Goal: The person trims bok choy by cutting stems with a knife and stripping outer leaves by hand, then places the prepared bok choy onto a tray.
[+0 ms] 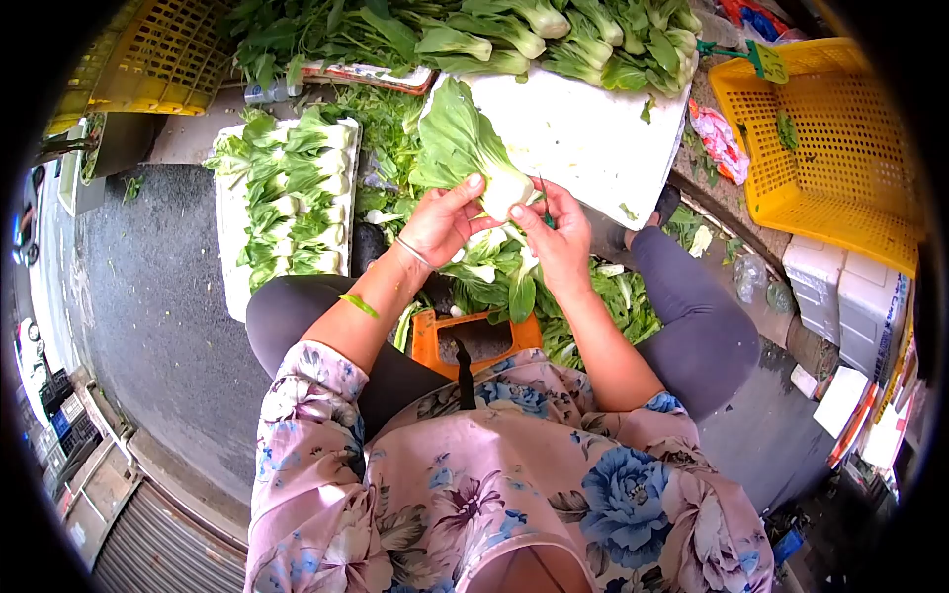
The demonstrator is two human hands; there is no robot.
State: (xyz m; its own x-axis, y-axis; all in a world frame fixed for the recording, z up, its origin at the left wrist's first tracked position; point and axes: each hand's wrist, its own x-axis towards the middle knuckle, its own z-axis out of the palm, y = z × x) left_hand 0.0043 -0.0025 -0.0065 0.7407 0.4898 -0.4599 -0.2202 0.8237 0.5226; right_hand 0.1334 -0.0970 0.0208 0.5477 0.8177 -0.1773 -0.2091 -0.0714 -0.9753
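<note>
A head of bok choy [465, 138] is held up in front of me, its leaves toward the upper left and its pale base toward the right. My left hand [443, 219] grips it from the left, thumb on the stalks. At the base, my right hand [556, 232] is closed around what looks like a small knife [543, 188], mostly hidden by the fingers; its thumb presses on the stalk end. Below the hands lie loose bok choy leaves [504, 272]. A white foam tray [232, 232] on the left carries rows of bok choy [297, 198].
A white board [583, 128] lies beyond my hands, with piled bok choy [554, 35] behind it. Yellow crates [830, 148] stand right and upper left. An orange stool [425, 331] is between my legs. White foam boxes [840, 292] sit at the right.
</note>
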